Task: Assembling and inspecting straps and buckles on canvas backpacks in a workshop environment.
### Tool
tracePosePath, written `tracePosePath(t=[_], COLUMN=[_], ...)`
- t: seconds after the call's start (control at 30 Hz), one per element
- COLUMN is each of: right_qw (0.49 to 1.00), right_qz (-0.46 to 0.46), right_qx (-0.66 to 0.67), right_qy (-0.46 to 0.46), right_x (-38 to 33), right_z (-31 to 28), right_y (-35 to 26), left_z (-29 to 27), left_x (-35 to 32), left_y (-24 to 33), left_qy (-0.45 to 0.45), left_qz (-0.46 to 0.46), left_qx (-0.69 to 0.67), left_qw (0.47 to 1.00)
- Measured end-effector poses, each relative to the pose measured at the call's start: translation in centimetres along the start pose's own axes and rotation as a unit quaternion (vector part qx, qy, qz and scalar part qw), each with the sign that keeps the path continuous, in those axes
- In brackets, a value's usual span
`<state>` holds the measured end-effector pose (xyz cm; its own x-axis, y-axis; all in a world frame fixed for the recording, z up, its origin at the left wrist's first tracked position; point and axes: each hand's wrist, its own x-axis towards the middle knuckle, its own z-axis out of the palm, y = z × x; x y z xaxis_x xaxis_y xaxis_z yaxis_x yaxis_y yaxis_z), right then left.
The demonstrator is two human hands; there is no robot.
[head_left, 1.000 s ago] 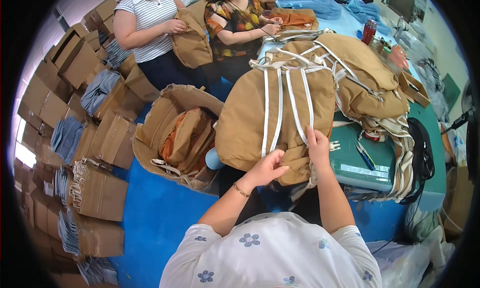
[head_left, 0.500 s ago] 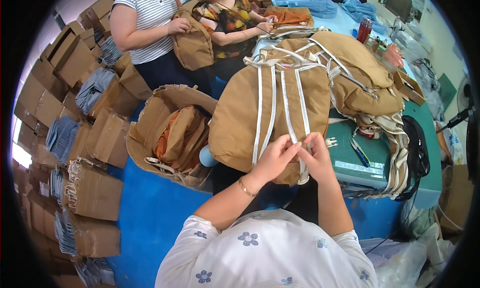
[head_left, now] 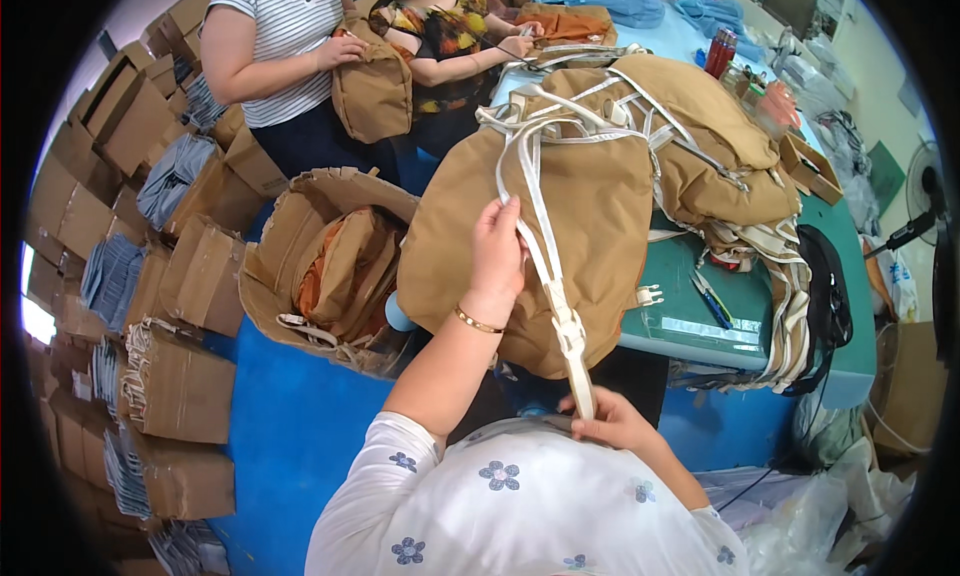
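A tan fabric bag (head_left: 600,216) with cream straps hangs over the near edge of the green table. My left hand (head_left: 497,251) is closed on a cream strap (head_left: 535,201) at the bag's upper middle. Close to my body, my right hand (head_left: 612,421) pinches the lower strap end (head_left: 582,391). Between the hands, a white plastic buckle (head_left: 568,333) sits on the stretched strap. Another white buckle piece (head_left: 649,296) juts out at the bag's right side, touched by neither hand.
Blue-handled snips (head_left: 714,301) lie on the green table (head_left: 690,321). More tan bags (head_left: 710,136) are piled behind. At left stands an open carton (head_left: 265,266) holding tan and orange bags. Two co-workers handle fabric at the far left; one holds a tan bag (head_left: 372,86).
My hands have separated: the left went up along the straps, the right came down toward my body. The strap is now drawn out between them, with the buckle showing.
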<state>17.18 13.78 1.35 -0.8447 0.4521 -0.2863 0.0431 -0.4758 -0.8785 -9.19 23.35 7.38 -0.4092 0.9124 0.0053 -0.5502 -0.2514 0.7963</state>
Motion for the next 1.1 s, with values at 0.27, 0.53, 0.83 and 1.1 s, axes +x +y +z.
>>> tracePosePath(t=[0.27, 0.53, 0.83, 1.1], right_qw=[0.903, 0.916, 0.825, 0.821], right_qz=[-0.418, -0.301, -0.482, -0.485], right_qx=[0.101, 0.064, 0.046, -0.011], right_qy=[-0.002, 0.258, 0.292, 0.3], right_x=[-1.2, -1.2, -4.4, -6.0], right_z=[-3.2, -5.9, -7.5, -6.2], right_y=[-2.8, -7.6, -7.1, -7.9], left_z=[1.7, -2.3, -0.9, 4.3], left_x=[-10.7, -12.1, -12.3, -9.0], left_y=[-3.0, -2.4, -2.0, -6.8], left_qy=[-0.156, -0.317, -0.275, -0.329], left_qz=[0.271, 0.322, 0.327, 0.257], left_qx=[0.472, 0.684, 0.663, 0.716], left_qw=[0.824, 0.573, 0.615, 0.559])
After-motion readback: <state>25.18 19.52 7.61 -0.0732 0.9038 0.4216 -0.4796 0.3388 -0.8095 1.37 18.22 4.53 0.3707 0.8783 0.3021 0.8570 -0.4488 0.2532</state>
